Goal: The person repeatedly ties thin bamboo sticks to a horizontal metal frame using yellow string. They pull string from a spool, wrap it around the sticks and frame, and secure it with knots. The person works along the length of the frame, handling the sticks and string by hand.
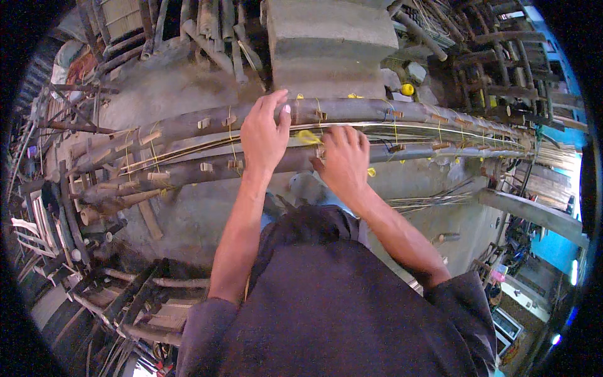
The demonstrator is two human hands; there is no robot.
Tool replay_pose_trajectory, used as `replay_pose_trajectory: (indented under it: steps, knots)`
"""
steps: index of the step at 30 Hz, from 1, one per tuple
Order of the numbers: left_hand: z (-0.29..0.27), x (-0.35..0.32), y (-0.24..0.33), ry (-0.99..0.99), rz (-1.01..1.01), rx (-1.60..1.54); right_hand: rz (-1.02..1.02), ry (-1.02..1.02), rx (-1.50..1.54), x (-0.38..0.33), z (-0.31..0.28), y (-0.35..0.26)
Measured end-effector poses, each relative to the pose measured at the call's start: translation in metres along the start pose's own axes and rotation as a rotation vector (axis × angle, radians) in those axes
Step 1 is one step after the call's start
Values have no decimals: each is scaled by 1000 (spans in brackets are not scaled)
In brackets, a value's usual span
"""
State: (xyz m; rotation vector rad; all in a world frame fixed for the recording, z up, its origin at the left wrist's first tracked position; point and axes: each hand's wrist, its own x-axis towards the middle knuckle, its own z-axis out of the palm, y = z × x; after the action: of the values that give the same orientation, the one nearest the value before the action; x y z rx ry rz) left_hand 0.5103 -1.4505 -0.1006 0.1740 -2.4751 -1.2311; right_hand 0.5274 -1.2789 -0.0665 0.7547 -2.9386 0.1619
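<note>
Two long bamboo poles lie side by side across the view, the far pole (402, 111) and the near pole (286, 163). Thin split strips (201, 146) run between them, and loops of yellow string cross both at intervals. My left hand (264, 135) is over the far pole, fingers stretched out and holding nothing I can see. Over the near pole, my right hand (345, 157) has curled fingers, with a small bundle of yellow string (308, 137) at its fingertips. The exact grip on the bundle is partly hidden. Short wooden pegs (206, 167) stick out along the poles.
Concrete steps (333, 44) rise beyond the poles, with a yellow ball of string (407, 89) beside them. Bamboo lengths (217, 38) lean at the back left. Thin sticks (427, 201) lie on the floor at right. Wooden frames (144, 301) stand at lower left.
</note>
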Motion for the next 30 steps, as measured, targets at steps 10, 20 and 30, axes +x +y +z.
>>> replay_pose_trajectory:
  steps: [10, 20, 30]
  knots:
    - [-4, -11, 8, -207, -82, -30, -49, -123, 103, 7, 10, 14]
    - [31, -57, -1, -313, 182, 73, 477, 143, 846, -38, 18, 39]
    - [-26, -70, 80, -508, 286, -156, 558, -591, 1452, -89, 23, 47]
